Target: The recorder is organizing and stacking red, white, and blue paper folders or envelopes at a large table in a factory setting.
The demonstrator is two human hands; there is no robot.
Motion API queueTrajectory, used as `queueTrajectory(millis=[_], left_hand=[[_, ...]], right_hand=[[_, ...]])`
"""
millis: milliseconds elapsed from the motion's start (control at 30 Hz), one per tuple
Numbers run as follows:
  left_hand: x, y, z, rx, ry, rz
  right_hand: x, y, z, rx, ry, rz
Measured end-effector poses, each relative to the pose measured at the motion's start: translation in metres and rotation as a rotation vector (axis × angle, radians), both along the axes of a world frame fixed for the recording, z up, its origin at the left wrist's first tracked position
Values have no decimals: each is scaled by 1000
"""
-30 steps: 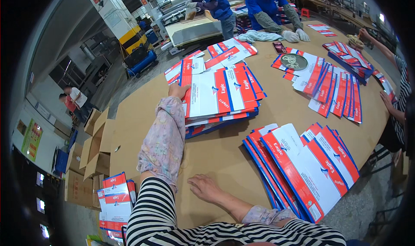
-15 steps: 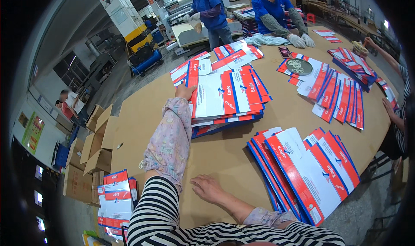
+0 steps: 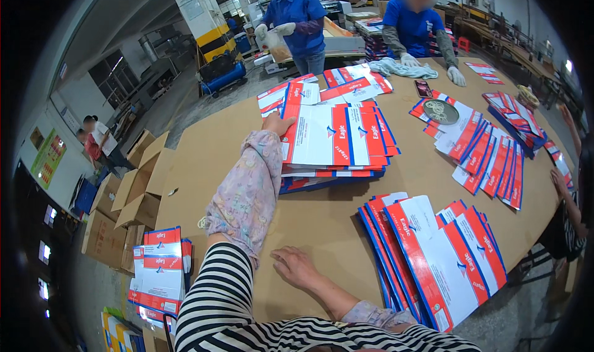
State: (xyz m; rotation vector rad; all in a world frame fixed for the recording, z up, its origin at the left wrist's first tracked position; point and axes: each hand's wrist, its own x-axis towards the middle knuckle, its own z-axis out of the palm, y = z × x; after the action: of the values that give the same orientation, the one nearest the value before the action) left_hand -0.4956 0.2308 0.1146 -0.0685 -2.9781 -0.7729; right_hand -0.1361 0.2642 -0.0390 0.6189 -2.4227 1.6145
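Note:
My left hand (image 3: pixel 278 124) is at the left edge of a stack of flat red, white and blue printed cartons (image 3: pixel 315 135). Its fingers are closed over the edge of the upper cartons; what lies beneath them is hidden. On the brown table board (image 3: pixel 247 296), my right hand (image 3: pixel 296 266) lies palm down, holding nothing, its fingers slightly apart. A second carton stack (image 3: pixel 433 259), fanned and leaning, sits to the right of my right hand.
More cartons (image 3: pixel 473 144) are fanned at the right, with a round dish of rubber bands (image 3: pixel 440 112) on them. A phone (image 3: pixel 424 89) and cloth (image 3: pixel 402 68) lie farther back. Open brown boxes (image 3: pixel 139 194) stand left. Co-workers stand beyond the table; another person's hand (image 3: pixel 560 180) is at the right edge.
The view has shifted slightly. Both my hands keep their places. One co-worker has raised a pale bag-like thing; the other's gloved hands have moved apart.

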Motion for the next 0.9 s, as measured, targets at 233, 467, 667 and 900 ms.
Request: queueTrajectory(millis=[233,467,667,900], left_hand=[[43,-23,-23,257,72,-171],[81,-39,-46,555,160,-248],[100,-33,-55,539,231,-155],[106,-23,-59,461,314,-70]], right_hand=[[-1,5,8,29,-54,37],[-3,2,15,33,-85,36],[1,2,11,67,-88,27],[2,6,6,96,-41,-8]])
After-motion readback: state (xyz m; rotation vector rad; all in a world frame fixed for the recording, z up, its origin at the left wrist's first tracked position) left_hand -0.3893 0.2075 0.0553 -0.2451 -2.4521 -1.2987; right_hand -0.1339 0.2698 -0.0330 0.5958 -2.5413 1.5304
